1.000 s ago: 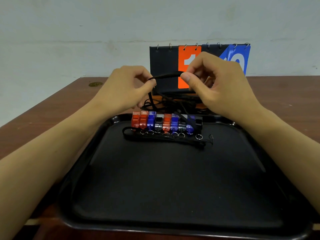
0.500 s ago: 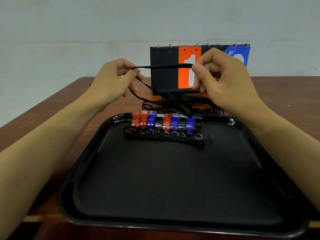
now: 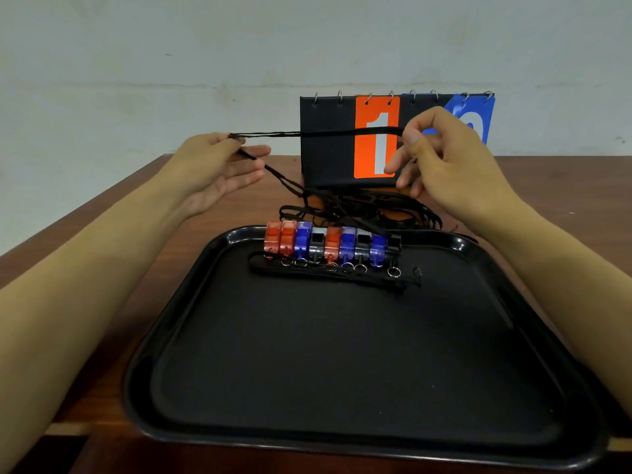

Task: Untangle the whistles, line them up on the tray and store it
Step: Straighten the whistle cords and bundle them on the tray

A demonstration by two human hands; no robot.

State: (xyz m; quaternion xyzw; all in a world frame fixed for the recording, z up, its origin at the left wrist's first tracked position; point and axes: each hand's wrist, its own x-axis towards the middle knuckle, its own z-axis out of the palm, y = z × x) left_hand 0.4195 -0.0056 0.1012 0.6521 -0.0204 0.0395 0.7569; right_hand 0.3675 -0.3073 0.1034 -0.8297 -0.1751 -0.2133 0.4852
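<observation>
Several whistles (image 3: pixel 330 242), orange, blue and black, stand side by side in a row along the far edge of the black tray (image 3: pixel 342 354). Their key rings and one folded cord lie just in front of them. A black lanyard cord (image 3: pixel 328 133) is stretched level above the table between my hands. My left hand (image 3: pixel 222 165) pinches its left end between thumb and forefinger, the other fingers spread straight. My right hand (image 3: pixel 441 155) pinches the right end. From the left hand the cord runs down into a tangle of black cords (image 3: pixel 362 206) behind the tray.
A flip scoreboard (image 3: pixel 342 138) with an orange card showing 1 and a blue card stands on the brown wooden table (image 3: pixel 102 227) behind the cords. A pale wall is behind the table. The tray reaches the table's near edge.
My hands have moved apart, the left one far to the left, pulling the cord out into a long taut line. The left hand's lower fingers have opened.
</observation>
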